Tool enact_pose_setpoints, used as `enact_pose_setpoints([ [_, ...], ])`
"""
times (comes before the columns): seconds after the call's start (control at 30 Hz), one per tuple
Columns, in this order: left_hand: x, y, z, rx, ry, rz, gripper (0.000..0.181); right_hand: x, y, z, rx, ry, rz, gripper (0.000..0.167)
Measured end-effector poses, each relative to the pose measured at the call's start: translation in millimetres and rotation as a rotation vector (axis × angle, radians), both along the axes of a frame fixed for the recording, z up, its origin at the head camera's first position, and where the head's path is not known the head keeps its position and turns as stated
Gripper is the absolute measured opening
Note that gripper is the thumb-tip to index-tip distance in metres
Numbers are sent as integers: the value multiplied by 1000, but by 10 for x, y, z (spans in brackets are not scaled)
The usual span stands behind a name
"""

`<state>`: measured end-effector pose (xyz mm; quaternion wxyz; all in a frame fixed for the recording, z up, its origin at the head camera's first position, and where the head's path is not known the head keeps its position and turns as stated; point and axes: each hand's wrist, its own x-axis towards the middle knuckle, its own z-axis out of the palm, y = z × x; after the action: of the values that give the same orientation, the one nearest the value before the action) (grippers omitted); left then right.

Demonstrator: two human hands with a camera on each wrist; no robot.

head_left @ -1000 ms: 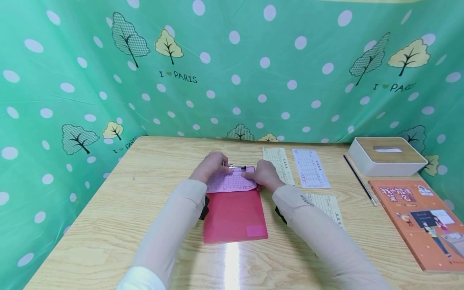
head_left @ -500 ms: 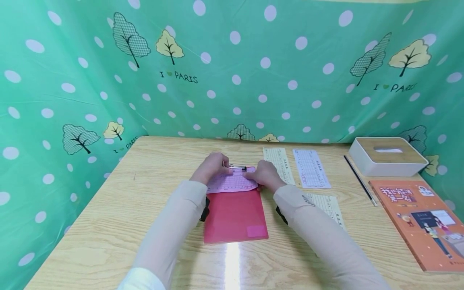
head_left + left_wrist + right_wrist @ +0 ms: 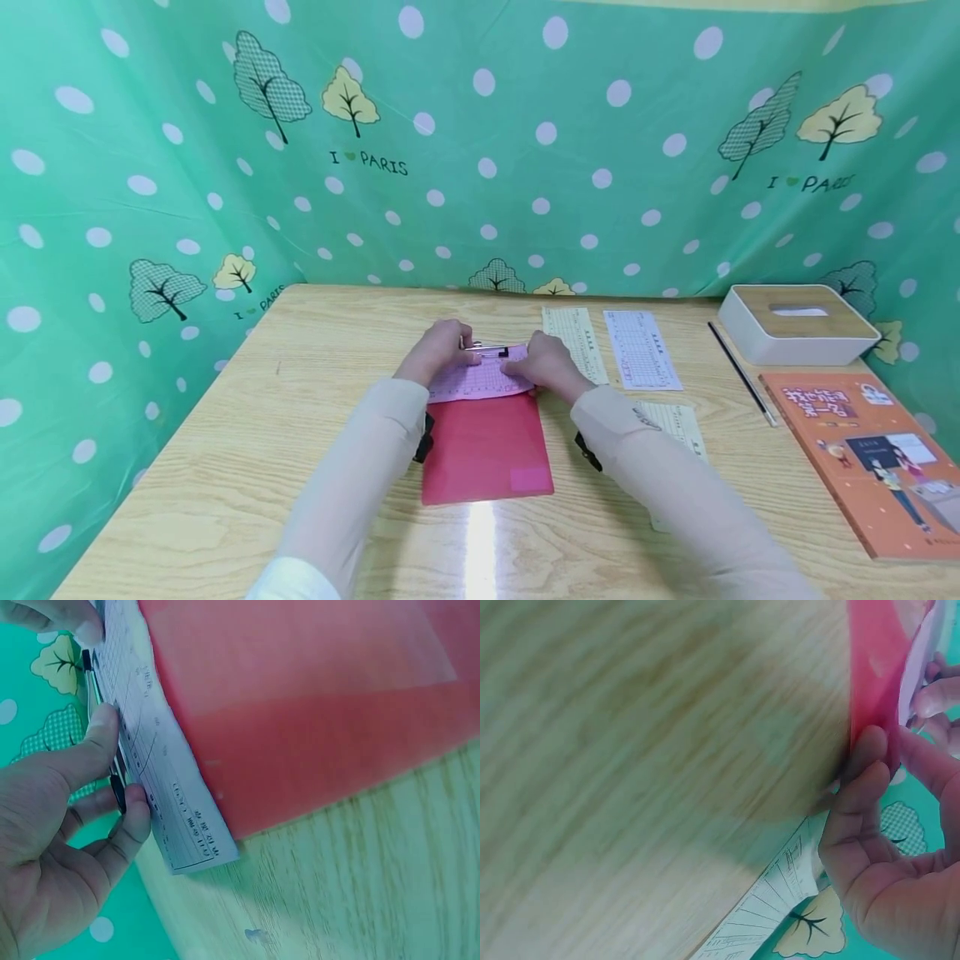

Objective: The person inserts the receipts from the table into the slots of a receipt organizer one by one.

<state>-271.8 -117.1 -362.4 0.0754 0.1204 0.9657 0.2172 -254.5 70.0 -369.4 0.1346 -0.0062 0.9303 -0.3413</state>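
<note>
Red folder, one, lying flat on the wooden table, in front of the person; metal clip with black ends at its far edge; pink slip, printed with a grid, laid crosswise over the far part of the folder, just by the clip, its near edge slightly wavy; whether the slip sits under the clip's bar cannot be told.

Left hand, at the far left corner of the folder, thumb and curled fingers pinching the clip; right hand, at the far right corner, pinching the slip and the folder's edge together, thumb above, fingers beneath.

Also on the table, to the right: yellowish slip and white slip, side by side, apart; second yellowish slip, nearer, partly hidden by the right sleeve; dark pencil, lying aslant; white tissue box with wooden lid; orange book, face up; behind all, green curtain with pale dots and trees.
</note>
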Motion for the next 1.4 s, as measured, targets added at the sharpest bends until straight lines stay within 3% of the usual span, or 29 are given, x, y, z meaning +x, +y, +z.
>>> enact_pose_setpoints([
  [0.17,1,3,-21,-16,4,3,22,89,13,66,56,51,50,69],
  [0.27,2,9,-28,-27,6,7,22,149,14,115,139,103,98,74],
  [0.6,22,-1,-21,-30,-3,7,22,301,-28,53,181,213,360,37],
  [1.03,1,-8,-60,-40,51,-15,28,306,-62,20,184,221,379,29],
  [1.2,-6,-8,-39,-36,48,-9,26,295,-81,23,210,255,408,25],
  [1.4,-3,31,21,-35,37,-17,26,321,-105,13,215,279,375,25],
])
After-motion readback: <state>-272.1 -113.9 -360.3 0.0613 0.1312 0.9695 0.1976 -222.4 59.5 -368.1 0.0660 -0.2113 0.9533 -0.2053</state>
